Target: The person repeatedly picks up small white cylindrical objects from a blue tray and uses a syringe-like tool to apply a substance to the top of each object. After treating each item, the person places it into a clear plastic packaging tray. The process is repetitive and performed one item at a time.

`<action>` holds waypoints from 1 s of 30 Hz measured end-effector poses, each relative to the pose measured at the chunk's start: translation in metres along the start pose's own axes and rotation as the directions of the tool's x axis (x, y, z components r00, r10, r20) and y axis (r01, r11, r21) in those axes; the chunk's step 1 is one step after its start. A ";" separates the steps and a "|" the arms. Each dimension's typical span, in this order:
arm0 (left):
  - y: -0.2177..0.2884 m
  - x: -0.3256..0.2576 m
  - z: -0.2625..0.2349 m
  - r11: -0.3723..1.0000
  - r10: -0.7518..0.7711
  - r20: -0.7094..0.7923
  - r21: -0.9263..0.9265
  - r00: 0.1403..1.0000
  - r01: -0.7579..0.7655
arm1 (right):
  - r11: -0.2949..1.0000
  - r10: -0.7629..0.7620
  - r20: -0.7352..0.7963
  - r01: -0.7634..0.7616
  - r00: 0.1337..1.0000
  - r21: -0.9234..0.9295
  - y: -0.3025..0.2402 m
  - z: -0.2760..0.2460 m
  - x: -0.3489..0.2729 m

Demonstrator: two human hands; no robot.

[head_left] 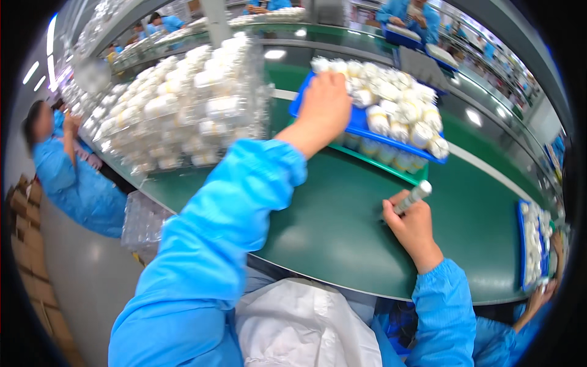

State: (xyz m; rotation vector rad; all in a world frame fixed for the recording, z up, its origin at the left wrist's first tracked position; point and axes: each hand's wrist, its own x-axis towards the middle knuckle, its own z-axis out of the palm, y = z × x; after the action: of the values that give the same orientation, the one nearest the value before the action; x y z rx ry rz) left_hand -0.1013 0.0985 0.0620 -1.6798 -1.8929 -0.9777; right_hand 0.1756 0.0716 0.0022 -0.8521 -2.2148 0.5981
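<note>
closed around a small white cylinder, the right hand rests on the green worktop just in front of the blue tray. the left hand reaches onto that tray's near-left edge, its grip hidden behind the knuckles, so one cannot tell. white round containers crowd the tray. left of it stand stacked clear packs of white pieces.

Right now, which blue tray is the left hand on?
The left hand rests on the blue tray at centre, heaped with small white bottles. The other blue tray, at the right edge, is out of its reach.
</note>
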 end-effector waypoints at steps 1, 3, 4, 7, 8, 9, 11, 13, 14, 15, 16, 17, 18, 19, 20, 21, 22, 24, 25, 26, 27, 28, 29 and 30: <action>-0.003 0.011 0.016 0.993 -0.116 0.144 0.039 0.983 0.112 | 1.000 0.003 -0.002 -0.003 1.000 -0.010 0.004 0.000 -0.001; 0.001 0.026 0.031 0.984 -0.155 0.241 -0.050 0.958 0.171 | 0.999 0.023 -0.012 -0.023 1.000 -0.022 0.008 -0.005 -0.005; -0.001 0.027 0.031 0.987 -0.149 0.242 -0.028 0.959 0.160 | 0.999 0.033 -0.009 -0.033 0.999 -0.026 0.006 -0.007 -0.007; -0.018 0.021 0.025 0.984 -0.169 0.159 -0.035 0.973 0.177 | 0.999 0.039 0.017 -0.040 0.999 0.037 0.001 -0.002 -0.004; -0.018 0.019 0.019 0.984 -0.171 0.134 -0.029 0.976 0.176 | 0.999 0.020 0.019 -0.021 1.000 0.044 0.000 0.001 -0.002; -0.018 0.016 0.012 0.984 -0.171 0.109 -0.023 0.979 0.175 | 0.999 0.001 0.022 -0.002 1.000 0.050 -0.001 0.003 -0.001; 0.000 0.004 -0.010 0.995 -0.018 -0.198 -0.099 0.980 -0.002 | 0.999 0.007 0.011 -0.007 1.000 0.040 0.000 0.001 -0.003; 0.019 -0.004 -0.036 0.959 0.142 -0.391 -0.174 0.909 -0.225 | 0.998 0.049 -0.007 -0.049 0.999 0.027 0.002 -0.003 -0.006; 0.028 -0.012 -0.047 0.929 0.207 -0.331 -0.228 0.921 -0.291 | 0.999 0.043 -0.008 -0.043 0.999 -0.009 0.006 -0.005 -0.007; 0.037 -0.022 -0.058 0.886 0.273 -0.279 -0.301 0.921 -0.353 | 0.999 0.045 0.003 -0.045 0.999 -0.017 0.006 -0.007 -0.007; 0.046 -0.033 -0.063 0.825 0.346 -0.236 -0.385 0.908 -0.414 | 0.998 0.056 0.007 -0.056 0.998 -0.032 0.006 -0.008 -0.007; 0.052 -0.049 -0.067 0.804 0.346 -0.138 -0.467 0.928 -0.369 | 0.999 0.026 -0.005 -0.026 1.000 -0.046 0.010 -0.004 -0.004; 0.054 -0.065 -0.068 0.773 0.380 -0.065 -0.525 0.923 -0.355 | 0.997 0.054 0.029 -0.053 0.998 -0.051 0.002 -0.005 0.000; 0.053 -0.079 -0.063 0.741 0.432 0.012 -0.574 0.902 -0.347 | 1.000 0.016 -0.011 -0.016 1.000 -0.025 0.001 -0.004 0.003; 0.054 -0.094 -0.059 0.757 0.426 0.106 -0.586 0.898 -0.290 | 0.999 0.013 -0.035 -0.012 0.999 0.036 -0.005 -0.008 0.006; 0.055 -0.107 -0.051 0.756 0.416 0.141 -0.603 0.898 -0.255 | 0.987 0.064 -0.080 -0.051 0.995 0.154 -0.009 -0.009 0.006; 0.055 -0.117 -0.043 0.758 0.403 0.173 -0.613 0.899 -0.223 | 0.914 0.191 -0.059 -0.156 0.980 0.374 -0.014 -0.013 0.006; 0.055 -0.121 -0.036 0.749 0.382 0.247 -0.647 0.890 -0.142 | 0.859 0.203 -0.097 -0.130 0.974 0.495 -0.021 -0.019 0.006; 0.056 -0.117 -0.039 0.738 0.378 0.286 -0.668 0.880 -0.100 | 0.845 0.193 -0.122 -0.102 0.974 0.525 -0.023 -0.020 0.007; 0.058 -0.121 -0.035 0.718 0.376 0.292 -0.692 0.879 -0.077 | 0.851 0.194 -0.114 -0.109 0.974 0.514 -0.022 -0.023 0.004; 0.061 -0.123 -0.034 0.709 0.375 0.307 -0.703 0.875 -0.056 | 0.856 0.191 -0.103 -0.114 0.976 0.504 -0.020 -0.024 0.002; 0.064 -0.123 -0.034 0.702 0.375 0.322 -0.711 0.869 -0.039 | 0.860 0.186 -0.095 -0.115 0.978 0.498 -0.020 -0.023 0.001; 0.066 -0.123 -0.034 0.696 0.373 0.336 -0.718 0.865 -0.022 | 0.870 0.173 -0.092 -0.109 0.981 0.482 -0.022 -0.023 0.000; 0.066 -0.124 -0.034 0.695 0.398 0.317 -0.716 0.861 -0.058 | 0.879 0.159 -0.087 -0.101 0.983 0.466 -0.024 -0.022 -0.001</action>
State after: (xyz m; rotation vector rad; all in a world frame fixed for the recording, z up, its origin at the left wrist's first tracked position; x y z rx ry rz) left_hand -0.0200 -0.0090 0.0103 -2.7283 -1.5608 -1.3837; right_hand 0.1829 0.0586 0.0311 -0.7628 -1.8002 1.0570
